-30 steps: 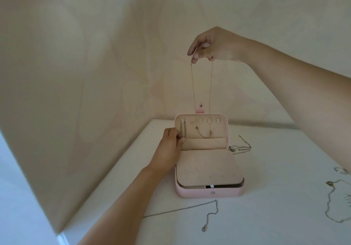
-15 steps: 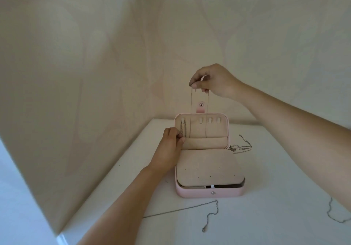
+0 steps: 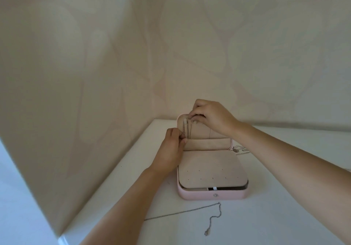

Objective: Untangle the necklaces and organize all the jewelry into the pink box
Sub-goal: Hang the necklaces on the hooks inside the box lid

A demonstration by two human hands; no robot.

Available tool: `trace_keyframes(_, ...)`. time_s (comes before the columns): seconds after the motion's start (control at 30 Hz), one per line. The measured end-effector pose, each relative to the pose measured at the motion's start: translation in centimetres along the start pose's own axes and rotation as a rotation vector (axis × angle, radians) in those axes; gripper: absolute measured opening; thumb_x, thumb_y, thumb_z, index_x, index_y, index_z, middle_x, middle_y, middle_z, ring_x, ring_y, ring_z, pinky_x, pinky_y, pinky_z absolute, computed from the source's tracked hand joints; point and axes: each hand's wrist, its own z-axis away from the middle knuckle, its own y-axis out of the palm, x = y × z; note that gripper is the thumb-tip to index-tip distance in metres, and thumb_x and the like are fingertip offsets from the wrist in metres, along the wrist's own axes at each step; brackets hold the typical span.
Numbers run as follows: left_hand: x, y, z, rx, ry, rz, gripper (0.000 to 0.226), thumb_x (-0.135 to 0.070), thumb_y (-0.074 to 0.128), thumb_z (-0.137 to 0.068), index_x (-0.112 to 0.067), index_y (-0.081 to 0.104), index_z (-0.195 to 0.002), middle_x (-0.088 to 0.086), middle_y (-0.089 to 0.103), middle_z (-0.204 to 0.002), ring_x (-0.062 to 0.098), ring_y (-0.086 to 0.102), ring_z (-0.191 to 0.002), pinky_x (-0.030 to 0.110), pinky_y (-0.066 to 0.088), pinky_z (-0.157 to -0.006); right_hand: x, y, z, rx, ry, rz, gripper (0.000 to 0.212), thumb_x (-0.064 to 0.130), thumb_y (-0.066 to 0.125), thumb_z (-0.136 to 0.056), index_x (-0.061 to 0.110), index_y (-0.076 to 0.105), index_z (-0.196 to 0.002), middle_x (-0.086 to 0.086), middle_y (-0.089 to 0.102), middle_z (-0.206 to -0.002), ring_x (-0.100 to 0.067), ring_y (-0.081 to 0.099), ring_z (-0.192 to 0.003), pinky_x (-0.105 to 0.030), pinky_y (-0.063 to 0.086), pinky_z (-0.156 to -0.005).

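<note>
Okay, right hand (image 3: 214, 120) fingers (image 3: 197, 119) pinch the necklace (image 3: 209, 133) at the hooks (image 3: 185, 121) inside the pink box (image 3: 212, 195), left hand (image 3: 171, 149) gripping the lid (image 3: 201, 132); next, seating it needs care.

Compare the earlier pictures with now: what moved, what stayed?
The right hand dropped from high above the pink box to the top of its lid, lowering the gold necklace it pinches. The left hand still holds the lid's left edge; the box and the silver chain in front have not moved.
</note>
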Motion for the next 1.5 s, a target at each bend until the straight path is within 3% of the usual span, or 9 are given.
trace_keyframes(0.3, 0.2, -0.1, 0.1, -0.007, -0.021, 0.018, 0.004, -0.012, 0.046, -0.097, -0.012, 0.047, -0.093, 0.001, 0.044, -0.099, -0.003, 0.042, -0.078, 0.003, 0.032, -0.069, -0.3, 0.8, 0.0, -0.112, -0.164, 0.193, 0.018, 0.022, 0.061, -0.082, 0.02, 0.077, -0.09, -0.003, 0.059, -0.076, -0.022, 0.056, -0.072, -0.027, 0.042, -0.056)
trace_keyframes(0.4, 0.2, -0.1, 0.1, -0.004, -0.024, 0.016, 0.005, -0.013, 0.046, -0.097, -0.013, 0.046, -0.093, 0.001, 0.044, -0.099, -0.003, 0.042, -0.079, 0.003, 0.033, -0.07, -0.5, 0.6, 0.1, -0.134, -0.089, 0.075, 0.014, 0.017, 0.063, -0.086, 0.014, 0.075, -0.092, -0.003, 0.056, -0.086, -0.018, 0.051, -0.08, -0.033, 0.045, -0.067)
trace_keyframes(0.63, 0.3, 0.0, 0.0, -0.008, -0.009, 0.01, 0.006, -0.012, 0.046, -0.097, -0.007, 0.05, -0.097, 0.001, 0.044, -0.1, -0.005, 0.042, -0.079, 0.002, 0.032, -0.071, -0.9, -1.1, -0.5, 0.014, 0.15, -0.099, 0.043, 0.034, 0.077, -0.075, 0.022, 0.061, -0.113, 0.007, 0.053, -0.106, -0.014, 0.046, -0.106, -0.031, 0.037, -0.095)
trace_keyframes(0.77, 0.4, -0.1, 0.0, -0.007, 0.0, 0.011, 0.003, -0.012, 0.046, -0.097, -0.012, 0.047, -0.094, 0.0, 0.043, -0.099, -0.005, 0.042, -0.079, 0.003, 0.032, -0.071, -1.1, -1.3, -1.0, 0.134, 0.144, -0.029, 0.045, 0.038, 0.074, -0.078, 0.021, 0.063, -0.118, 0.008, 0.05, -0.1, -0.013, 0.041, -0.102, -0.027, 0.035, -0.09)
trace_keyframes(0.97, 2.7, -1.8, -0.7, -0.012, -0.089, -0.022, 0.008, -0.011, 0.05, -0.095, -0.013, 0.046, -0.089, 0.002, 0.046, -0.094, 0.01, 0.041, -0.079, 0.003, 0.032, -0.068, -3.2, -3.0, 1.4, -0.078, 0.301, -0.23, 0.013, 0.013, 0.07, -0.083, 0.014, 0.068, -0.096, -0.001, 0.065, -0.094, -0.014, 0.059, -0.088, -0.01, 0.041, -0.072)
trace_keyframes(1.07, 4.0, -2.9, -1.1, -0.03, -0.156, -0.033, 0.008, -0.009, 0.051, -0.094, -0.011, 0.048, -0.087, 0.002, 0.046, -0.09, 0.015, 0.043, -0.079, 0.009, 0.031, -0.062, -4.6, -3.2, 5.5, 0.063, 0.418, -0.196, 0.012, 0.009, 0.068, -0.084, 0.021, 0.069, -0.089, 0.006, 0.066, -0.082, -0.014, 0.061, -0.079, -0.005, 0.04, -0.067)
trace_keyframes(1.17, 4.2, -3.0, -1.2, -0.028, -0.181, -0.038, 0.007, -0.009, 0.051, -0.094, -0.01, 0.048, -0.088, 0.003, 0.047, -0.09, 0.016, 0.043, -0.079, 0.019, 0.026, -0.06, -5.3, -1.9, 10.6, 0.256, 0.447, -0.078, 0.021, 0.011, 0.061, -0.09, 0.015, 0.07, -0.109, 0.003, 0.069, -0.108, -0.013, 0.065, -0.096, -0.006, 0.04, -0.076)
trace_keyframes(1.33, 4.1, -2.6, -0.8, -0.021, -0.21, -0.068, 0.007, -0.012, 0.049, -0.095, -0.01, 0.048, -0.089, 0.004, 0.048, -0.092, 0.015, 0.043, -0.078, 0.022, 0.026, -0.063, -4.8, -0.3, 16.6, 0.547, 0.387, 0.05, 0.055, 0.041, 0.033, -0.1, 0.026, 0.018, -0.151, 0.021, 0.005, -0.153, 0.003, 0.009, -0.142, -0.016, 0.007, -0.115)
trace_keyframes(1.5, 3.4, -2.8, -0.5, -0.044, -0.214, -0.076, 0.007, -0.01, 0.049, -0.095, -0.008, 0.049, -0.088, -0.003, 0.045, -0.079, 0.015, 0.041, -0.072, 0.014, 0.031, -0.057, -2.9, -1.1, 18.7, 0.52, 0.376, 0.036, 0.048, 0.042, 0.028, -0.101, 0.033, 0.023, -0.148, 0.028, 0.012, -0.15, 0.005, 0.007, -0.141, -0.018, 0.007, -0.116)
